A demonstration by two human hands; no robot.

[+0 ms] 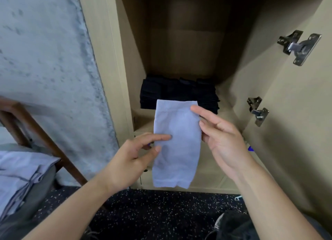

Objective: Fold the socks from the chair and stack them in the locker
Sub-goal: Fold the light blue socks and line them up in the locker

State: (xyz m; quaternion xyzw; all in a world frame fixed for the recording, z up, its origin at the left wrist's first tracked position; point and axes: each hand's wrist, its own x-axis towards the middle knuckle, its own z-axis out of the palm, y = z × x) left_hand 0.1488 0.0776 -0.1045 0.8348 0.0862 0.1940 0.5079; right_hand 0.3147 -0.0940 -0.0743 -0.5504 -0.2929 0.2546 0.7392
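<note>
The locker [179, 42] stood open in front of the person, a pale wooden box with its door swung away to the right and two metal hinges [298, 46] showing on that side. To the left of the locker, the chair [36, 130] leaned into view with more light socks [19, 169] heaped on its seat. Deep on the locker's floor lay a stack of dark folded socks [177, 92].

Just in front of the locker's mouth, the pale lavender sock [177, 144] was held up flat between both hands, its long axis running toward the dark stack, far end already overlapping it in my line of sight. The left hand [133, 155] pinched its left edge, forefinger laid across the cloth and thumb beneath. The right hand [222, 137] had fingers mostly straight against the right edge; I could not tell whether it truly gripped. Both hands seemed equally close to the shelf. In my judgement the sock only needed to travel forward and down, lengthwise, to land on or beside the stack.

I could read no brand, label or writing anywhere.
</note>
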